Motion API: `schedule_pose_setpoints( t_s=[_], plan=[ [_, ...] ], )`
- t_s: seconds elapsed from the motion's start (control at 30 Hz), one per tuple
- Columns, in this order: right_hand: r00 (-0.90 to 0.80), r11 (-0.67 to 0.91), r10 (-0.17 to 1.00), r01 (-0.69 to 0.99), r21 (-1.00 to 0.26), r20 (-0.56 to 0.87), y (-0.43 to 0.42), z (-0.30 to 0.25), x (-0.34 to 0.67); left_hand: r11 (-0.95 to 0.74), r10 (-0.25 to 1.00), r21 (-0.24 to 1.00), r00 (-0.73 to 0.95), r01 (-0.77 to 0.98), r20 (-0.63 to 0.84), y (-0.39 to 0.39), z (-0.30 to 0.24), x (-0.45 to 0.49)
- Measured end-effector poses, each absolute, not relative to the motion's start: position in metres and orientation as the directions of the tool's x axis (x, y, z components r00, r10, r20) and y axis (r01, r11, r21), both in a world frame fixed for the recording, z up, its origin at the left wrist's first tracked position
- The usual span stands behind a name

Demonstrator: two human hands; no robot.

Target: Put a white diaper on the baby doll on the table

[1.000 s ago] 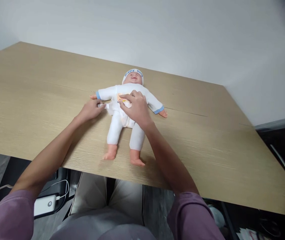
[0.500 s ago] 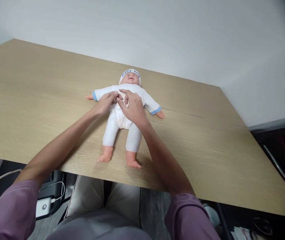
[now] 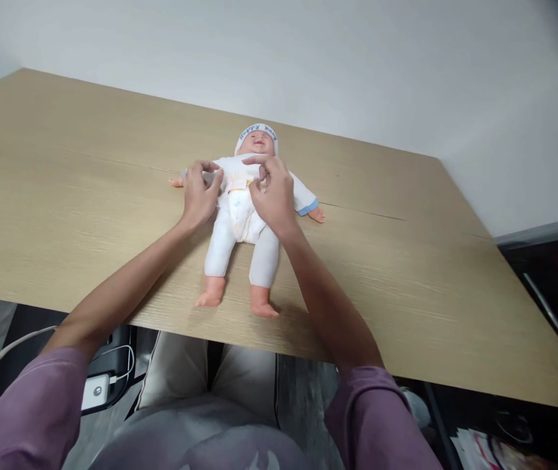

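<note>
A baby doll (image 3: 217, 240) in a white suit with blue cuffs and a lettered white cap lies on its back, feet toward me. Around its hips and waist is a white diaper (image 3: 242, 207) with an orange-edged waistband. Over the waist's right side, my right hand (image 3: 275, 196) pinches the diaper's edge between thumb and curled fingers, its index finger stretched out. At the other side of the doll's waist is my left hand (image 3: 200, 192), with thumb and bent fingers apart. The doll's arm on that side is partly hidden behind it.
The doll lies on a wide wooden table (image 3: 87, 196) against a pale wall (image 3: 308, 65). Below the near edge at left, a white device (image 3: 95, 393) with a cable sits on a black surface. Papers (image 3: 477, 449) lie on a dark shelf at lower right.
My hands have moved apart from the middle of the doll's belly. The left went outward to the left, its fingers spreading; the right shifted slightly right. The diaper's waistband now shows between them.
</note>
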State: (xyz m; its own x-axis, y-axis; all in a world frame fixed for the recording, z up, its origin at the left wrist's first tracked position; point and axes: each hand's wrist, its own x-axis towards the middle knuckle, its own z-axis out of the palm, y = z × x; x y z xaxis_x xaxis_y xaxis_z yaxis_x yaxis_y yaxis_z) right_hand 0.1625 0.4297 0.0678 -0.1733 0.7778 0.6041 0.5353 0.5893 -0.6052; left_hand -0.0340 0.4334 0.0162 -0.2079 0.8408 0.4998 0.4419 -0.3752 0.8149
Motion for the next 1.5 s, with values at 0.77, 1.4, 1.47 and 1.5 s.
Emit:
schedule_pose_setpoints(
  t_s=[0.77,1.4,1.47,1.5],
  plan=[
    [-0.301,0.423,0.891,0.822,-0.381,0.34,0.298,0.029,0.218,-0.349,0.932,0.497,0.241,0.795,0.27,0.31,0.029,-0.022],
    [-0.289,0.483,0.859,0.731,-0.481,0.423,0.308,0.008,0.206,-0.502,0.863,0.647,0.277,0.574,0.423,0.319,0.021,-0.026],
    [-0.298,0.486,0.86,0.727,-0.485,0.415,0.308,0.007,0.205,-0.495,0.867,0.65,0.283,0.576,0.41,0.318,0.022,-0.026],
    [-0.295,0.48,0.864,0.728,-0.489,0.409,0.308,0.006,0.205,-0.491,0.87,0.651,0.288,0.579,0.4,0.318,0.022,-0.025]
  ],
)
